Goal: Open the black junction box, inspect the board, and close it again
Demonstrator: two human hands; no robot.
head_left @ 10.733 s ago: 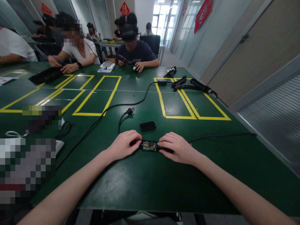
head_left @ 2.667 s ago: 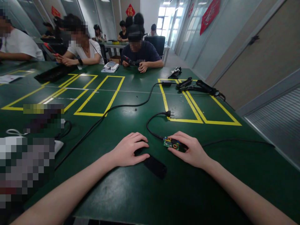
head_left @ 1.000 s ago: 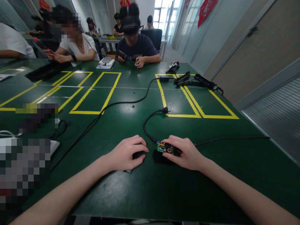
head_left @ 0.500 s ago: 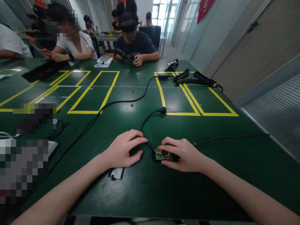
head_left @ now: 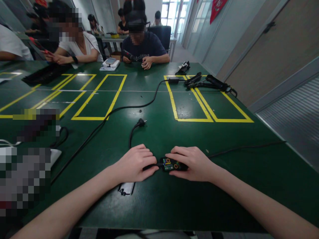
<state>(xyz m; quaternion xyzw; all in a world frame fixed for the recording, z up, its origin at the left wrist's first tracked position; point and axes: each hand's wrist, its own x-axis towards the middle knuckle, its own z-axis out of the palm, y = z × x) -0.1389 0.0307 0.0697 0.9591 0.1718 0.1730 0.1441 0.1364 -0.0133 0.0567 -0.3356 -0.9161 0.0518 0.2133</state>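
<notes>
No readable text, red wall banner (head_left: 218, 9) illegible

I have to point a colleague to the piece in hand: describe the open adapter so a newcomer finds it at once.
On the green table, look at the near edge, where the wearer's left hand and right hand meet. Between them lies the open adapter: a black shell showing a green board with orange-ringed parts, unlike the loose cover lying by the left wrist.

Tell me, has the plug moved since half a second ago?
Yes. The plug has swung left, away from the near corner of the yellow box, beside which it lay.
</notes>
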